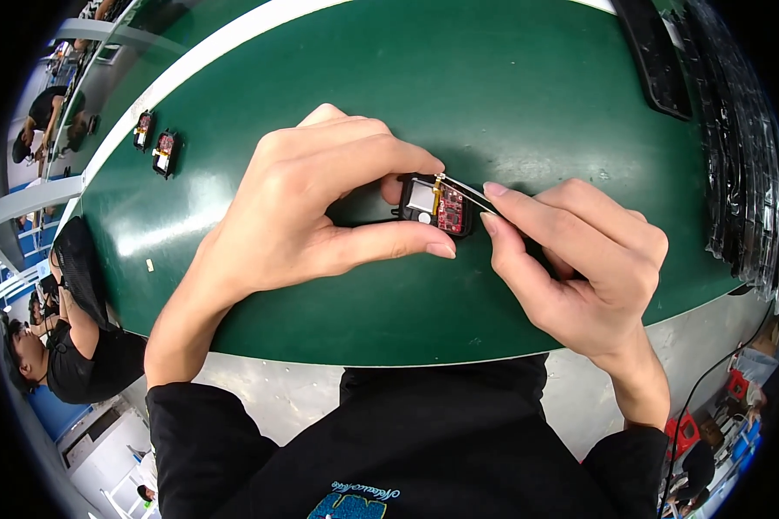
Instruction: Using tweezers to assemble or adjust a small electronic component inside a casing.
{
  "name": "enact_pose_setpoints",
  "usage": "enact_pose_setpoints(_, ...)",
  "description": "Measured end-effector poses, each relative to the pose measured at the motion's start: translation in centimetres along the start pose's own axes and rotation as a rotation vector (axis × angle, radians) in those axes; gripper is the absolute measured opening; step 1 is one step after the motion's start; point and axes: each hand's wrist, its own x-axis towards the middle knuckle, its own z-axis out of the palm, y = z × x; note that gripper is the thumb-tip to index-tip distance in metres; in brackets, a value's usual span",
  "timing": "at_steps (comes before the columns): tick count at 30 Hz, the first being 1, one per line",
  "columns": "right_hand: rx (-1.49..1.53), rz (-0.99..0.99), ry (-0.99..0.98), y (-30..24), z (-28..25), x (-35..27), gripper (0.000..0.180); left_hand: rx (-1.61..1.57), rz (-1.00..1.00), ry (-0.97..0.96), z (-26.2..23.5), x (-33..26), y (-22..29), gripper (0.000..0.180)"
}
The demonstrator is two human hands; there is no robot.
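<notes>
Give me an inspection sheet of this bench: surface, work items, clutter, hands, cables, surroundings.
Surface: green tabletop, glossy, with light reflections.
Work items: open black case with red circuit board inside; thin metal tweezer-like tool; two similar cases at far left.
Clutter: small pale scrap at left; long black object and shiny dark stack at right.
Hands: left hand holds the case; right hand pinches the tool, tip at the case's upper edge.
Cables: black cable beyond the table's right edge.
Surroundings: person in black at left; red stool lower right.
</notes>
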Motion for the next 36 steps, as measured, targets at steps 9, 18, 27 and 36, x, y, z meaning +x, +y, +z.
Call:
enact_pose_setpoints(9, 0.221, 0.198, -0.106, -0.2, -1.0, 0.3, 0.02, -0.129, -0.019, -0.146, -1.3, 0.0, -1.3, 0.066)
enact_pose_setpoints(18, 0.23, 0.225, -0.146, -0.2, -1.1, 0.4, 0.019, -0.154, 0.028, -0.153, -1.2, 0.2, -1.4, 0.064)
enact_pose_setpoints(27, 0.22, 0.197, -0.134, 0.0, -0.8, 0.4, 0.019, -0.152, 0.033, -0.182, -1.2, 0.4, -1.2, 0.058)
enact_pose_setpoints(36, 0.197, 0.19, -0.13, -0.2, -0.8, 0.5, 0.019, -0.127, 0.051, -0.188, -1.3, 0.3, -1.2, 0.055)
